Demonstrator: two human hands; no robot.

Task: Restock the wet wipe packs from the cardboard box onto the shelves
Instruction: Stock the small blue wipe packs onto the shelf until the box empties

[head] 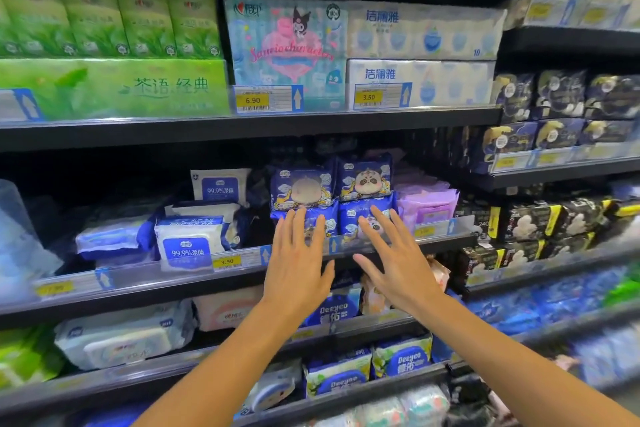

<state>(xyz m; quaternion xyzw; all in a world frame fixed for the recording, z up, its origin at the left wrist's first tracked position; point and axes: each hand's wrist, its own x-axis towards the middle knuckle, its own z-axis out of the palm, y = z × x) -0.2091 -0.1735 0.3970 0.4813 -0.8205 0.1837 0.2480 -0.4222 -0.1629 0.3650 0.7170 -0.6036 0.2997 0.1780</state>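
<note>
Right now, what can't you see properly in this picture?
All in the head view:
- Cardboard box: nowhere in the picture.
- Two lower dark blue packs: partly covered by the left hand and right hand.
- Back of the middle shelf: too dark to tell what is there.
- Goods at the far right: blurred.
- Small print on the price tags: too small to read.

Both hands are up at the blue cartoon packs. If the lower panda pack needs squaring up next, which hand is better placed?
Probably the right hand: its straight fingers already lie over the lower panda pack. The left hand covers the neighbouring blue pack.
</note>
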